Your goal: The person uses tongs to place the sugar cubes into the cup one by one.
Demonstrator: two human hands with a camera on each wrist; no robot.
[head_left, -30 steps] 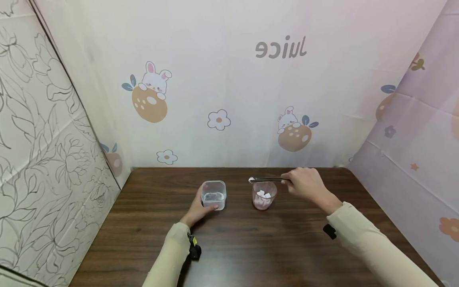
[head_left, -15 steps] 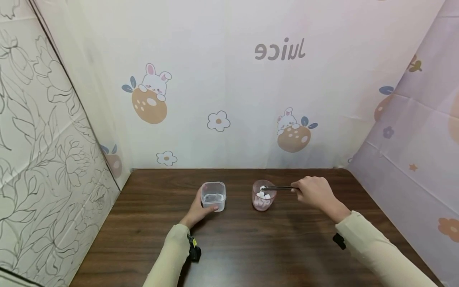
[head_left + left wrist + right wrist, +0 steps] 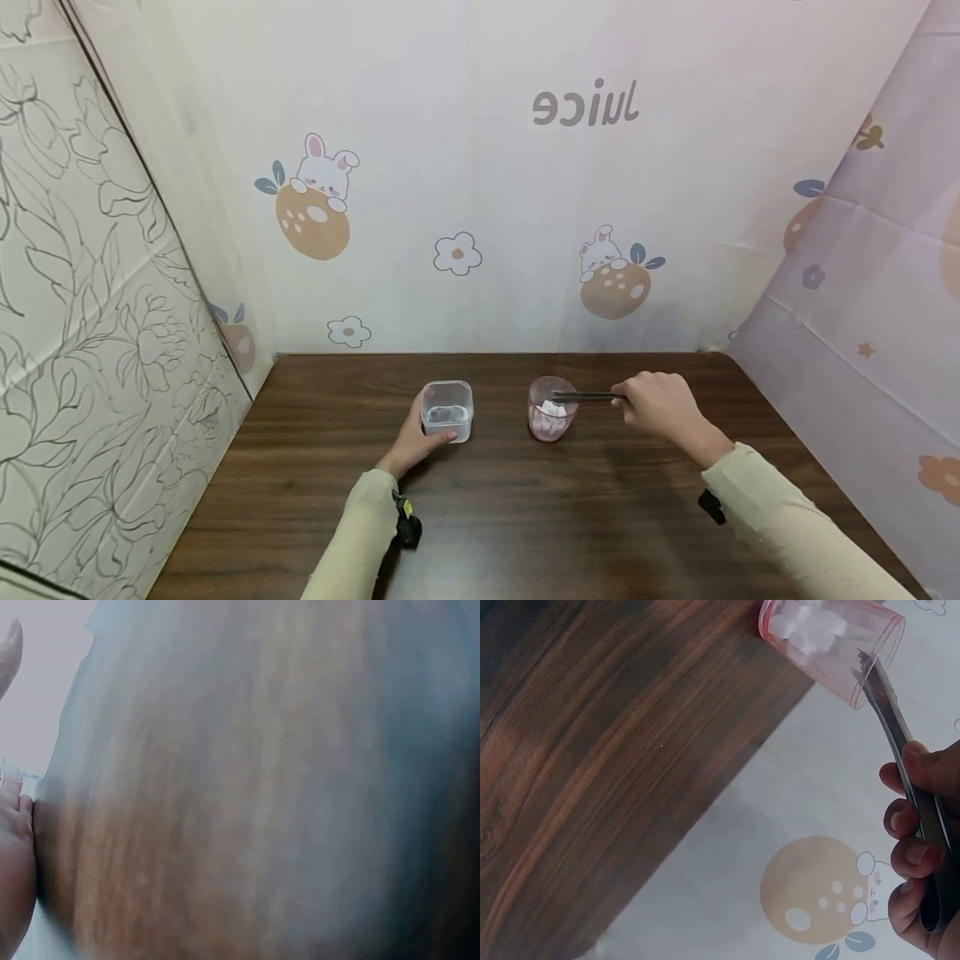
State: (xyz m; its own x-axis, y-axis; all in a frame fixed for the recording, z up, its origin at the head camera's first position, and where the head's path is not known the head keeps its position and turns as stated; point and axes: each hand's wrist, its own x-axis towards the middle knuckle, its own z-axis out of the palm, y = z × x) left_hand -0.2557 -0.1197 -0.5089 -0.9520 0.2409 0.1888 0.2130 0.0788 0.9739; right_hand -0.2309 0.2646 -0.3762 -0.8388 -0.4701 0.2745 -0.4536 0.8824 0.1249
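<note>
My right hand (image 3: 660, 406) grips a pair of dark metal tongs (image 3: 904, 739), fingers curled round the handles. The tips reach over the rim into a clear pink cup (image 3: 550, 423). White pieces, some cube-like (image 3: 553, 409), lie inside this cup; whether the tips touch any is hard to tell. In the right wrist view nothing shows between the tips. To the left, my left hand (image 3: 415, 437) holds a clear square plastic container (image 3: 447, 427), thumb on its near side and fingers round its left side. A whitish patch shows at its bottom. The left wrist view catches only part of that hand.
Both vessels stand on a dark wooden table (image 3: 495, 517) toward its back edge. A printed curtain (image 3: 465, 167) hangs behind the table, with more fabric on the left and right sides. A small gap of table separates container and cup.
The tongs carried a white piece left of the cup's rim, then moved right and down into the cup. That piece is now out of the tips, among the others. The left hand stayed put.
</note>
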